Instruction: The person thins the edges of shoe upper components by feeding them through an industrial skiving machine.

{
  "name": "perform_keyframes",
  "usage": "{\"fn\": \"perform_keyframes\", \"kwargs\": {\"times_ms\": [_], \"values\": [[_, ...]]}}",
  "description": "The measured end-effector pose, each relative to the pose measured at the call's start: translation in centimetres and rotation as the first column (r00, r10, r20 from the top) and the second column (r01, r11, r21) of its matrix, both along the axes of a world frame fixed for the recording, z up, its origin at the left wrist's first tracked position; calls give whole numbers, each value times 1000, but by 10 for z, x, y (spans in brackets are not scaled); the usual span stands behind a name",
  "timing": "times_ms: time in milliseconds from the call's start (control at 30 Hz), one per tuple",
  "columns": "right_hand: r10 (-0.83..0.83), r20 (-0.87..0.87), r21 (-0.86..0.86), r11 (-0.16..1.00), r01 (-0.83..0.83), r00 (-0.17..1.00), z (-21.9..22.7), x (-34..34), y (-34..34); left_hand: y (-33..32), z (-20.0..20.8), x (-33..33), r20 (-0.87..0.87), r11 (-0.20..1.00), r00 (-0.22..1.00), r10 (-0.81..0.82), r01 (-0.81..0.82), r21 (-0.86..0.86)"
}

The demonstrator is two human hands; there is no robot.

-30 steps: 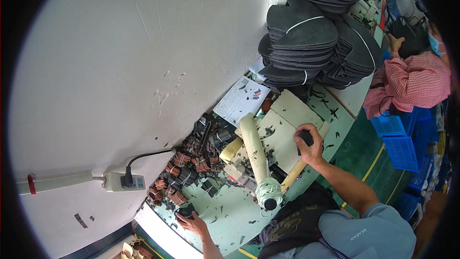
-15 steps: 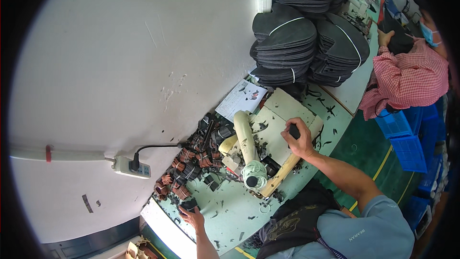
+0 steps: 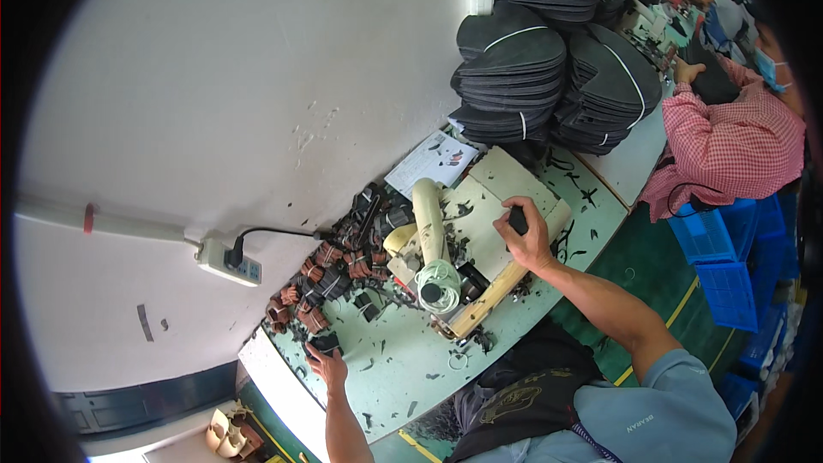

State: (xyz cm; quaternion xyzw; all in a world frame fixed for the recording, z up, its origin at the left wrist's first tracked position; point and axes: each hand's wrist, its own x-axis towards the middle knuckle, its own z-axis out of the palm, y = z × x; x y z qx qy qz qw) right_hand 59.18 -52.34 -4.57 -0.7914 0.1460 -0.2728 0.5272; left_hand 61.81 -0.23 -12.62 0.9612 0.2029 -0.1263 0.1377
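Over the pale bed of a cream-coloured machine (image 3: 492,221), my right hand (image 3: 535,244) is closed around a small black piece (image 3: 518,220), partly covered by the fingers. At the table's left end, my left hand (image 3: 327,368) has its fingers on a small black bundle (image 3: 324,344); how firmly it grips is hard to make out. A roll of pale cord (image 3: 439,285) sits at the near end of the machine's curved arm. Several tied bundles of brown and black strips (image 3: 333,279) lie piled between the machine and the wall.
Tall stacks of black curved sheets (image 3: 507,77) stand beyond the machine, near a printed sheet (image 3: 430,159). Black scraps litter the green tabletop (image 3: 403,377). A power strip (image 3: 228,262) hangs on the wall. Right, a co-worker in a checked shirt (image 3: 729,141) sits near blue crates (image 3: 727,291).
The whole view has shifted slightly. Both hands keep nearly the same places relative to the table and machine, with the same black pieces at them.
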Motion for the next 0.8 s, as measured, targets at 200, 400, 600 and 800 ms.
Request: {"fn": "perform_keyframes", "kwargs": {"times_ms": [200, 400, 600, 800], "values": [[-37, 28, 8, 999, 37, 999, -3, -2, 0, -3, -5, -4, -20, 999, 999, 32, -33, -23], [-64, -36, 432, 899, 73, 997, 1, -7, -2, -3, -14, -8, 100, 999, 995, 9, -5, -37], [30, 39, 537, 842, -46, 999, 42, -90, 78, -3, -2, -10, 90, 992, 992, 90, -80, -102], [598, -318, 743, 639, -199, 736, 3, -145, 181, 12, -19, -6, 315, 987, 947, -65, 107, -118]]}}
